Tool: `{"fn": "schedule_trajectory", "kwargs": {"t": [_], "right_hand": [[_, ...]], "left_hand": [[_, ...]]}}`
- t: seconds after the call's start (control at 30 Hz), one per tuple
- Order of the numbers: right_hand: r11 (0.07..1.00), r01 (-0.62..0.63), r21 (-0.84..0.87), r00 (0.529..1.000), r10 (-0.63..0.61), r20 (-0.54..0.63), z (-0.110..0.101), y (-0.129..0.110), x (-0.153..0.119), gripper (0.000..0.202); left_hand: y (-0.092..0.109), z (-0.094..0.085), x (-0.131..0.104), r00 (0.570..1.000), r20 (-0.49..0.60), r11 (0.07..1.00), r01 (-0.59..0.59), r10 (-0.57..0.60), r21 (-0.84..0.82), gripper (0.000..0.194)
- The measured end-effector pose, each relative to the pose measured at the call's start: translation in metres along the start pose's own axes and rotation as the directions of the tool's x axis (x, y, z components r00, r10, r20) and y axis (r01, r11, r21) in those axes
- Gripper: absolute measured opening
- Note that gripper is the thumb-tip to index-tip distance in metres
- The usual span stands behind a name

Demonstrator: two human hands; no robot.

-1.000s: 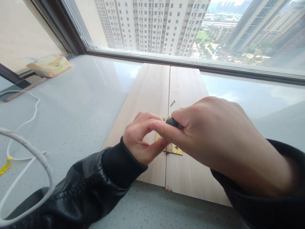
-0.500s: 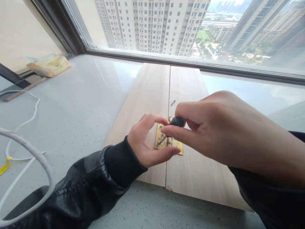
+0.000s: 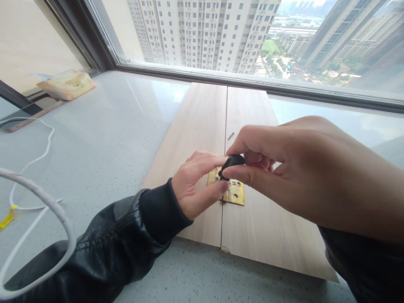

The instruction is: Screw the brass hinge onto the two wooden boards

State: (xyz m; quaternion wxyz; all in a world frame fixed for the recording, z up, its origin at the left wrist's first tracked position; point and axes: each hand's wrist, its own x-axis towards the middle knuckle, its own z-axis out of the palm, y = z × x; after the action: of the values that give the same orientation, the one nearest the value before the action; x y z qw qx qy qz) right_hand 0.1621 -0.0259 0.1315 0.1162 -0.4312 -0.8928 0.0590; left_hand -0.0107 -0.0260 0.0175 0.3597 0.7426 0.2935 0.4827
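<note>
A brass-coloured hinge (image 3: 237, 196) lies unfolded over the seam between two pale wooden boards (image 3: 189, 122), with holes showing in its right leaf. My right hand (image 3: 290, 164) pinches the black handle of a screwdriver (image 3: 234, 161) between thumb and fingers, tilted over the hinge. The tool's tip is hidden. My left hand (image 3: 197, 183) curves around the hinge's left leaf, thumb and forefinger apart. Its fingertips come close to the screwdriver; whether they touch it I cannot tell. Beyond the hinge, a loose screw (image 3: 231, 136) lies on the right board.
The boards rest on a speckled pale counter (image 3: 120, 130) against a window frame (image 3: 189, 75). A white cable (image 3: 59, 212) loops at the left, with a yellow tag (image 3: 7, 218) beside it. A soft tissue pack (image 3: 67, 85) stands in the far left corner.
The screwdriver's handle has dropped lower and its shaft is no longer visible. My left thumb has drawn up and left, uncovering the hinge's right leaf. My right hand has shifted slightly.
</note>
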Motion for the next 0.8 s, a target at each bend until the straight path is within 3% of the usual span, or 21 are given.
{"fn": "schedule_trajectory", "kwargs": {"t": [0.1, 0.2, 0.33, 0.4, 0.53, 0.67, 0.8], "right_hand": [[0.996, -0.013, -0.094, 0.999, 0.008, -0.046, 0.004, -0.006, 0.003, 0.031], [0.985, -0.059, -0.16, 0.997, 0.052, -0.05, 0.009, -0.012, 0.006, 0.043], [0.973, -0.127, -0.192, 0.992, 0.121, -0.046, 0.008, -0.011, 0.004, 0.05], [0.988, -0.086, -0.127, 0.996, 0.086, -0.005, 0.004, -0.007, 0.0, 0.042], [0.997, 0.017, 0.077, 0.995, -0.024, 0.094, 0.0, 0.0, -0.001, 0.008], [0.999, 0.003, 0.038, 0.998, -0.005, 0.062, 0.005, -0.007, 0.003, 0.016], [0.999, -0.021, -0.025, 0.999, 0.022, 0.026, 0.009, -0.014, 0.006, 0.027]], "left_hand": [[0.005, 0.0, 0.0, 0.998, -0.06, 0.998, 0.02, -0.017, 0.053, 0.034], [0.007, -0.001, 0.001, 0.989, -0.125, 0.991, -0.069, 0.083, 0.115, 0.024], [0.004, -0.002, 0.003, 0.984, -0.097, 0.983, -0.138, 0.15, 0.125, 0.013], [0.004, -0.003, 0.003, 0.991, -0.049, 0.988, -0.119, 0.124, 0.101, 0.017], [0.006, -0.005, 0.004, 0.998, 0.022, 0.996, -0.06, 0.058, 0.064, 0.021], [0.008, -0.002, 0.003, 1.0, -0.019, 1.0, -0.011, 0.011, -0.014, 0.016], [0.003, 0.002, 0.0, 0.991, -0.13, 0.999, 0.015, -0.02, -0.038, 0.032]]}}
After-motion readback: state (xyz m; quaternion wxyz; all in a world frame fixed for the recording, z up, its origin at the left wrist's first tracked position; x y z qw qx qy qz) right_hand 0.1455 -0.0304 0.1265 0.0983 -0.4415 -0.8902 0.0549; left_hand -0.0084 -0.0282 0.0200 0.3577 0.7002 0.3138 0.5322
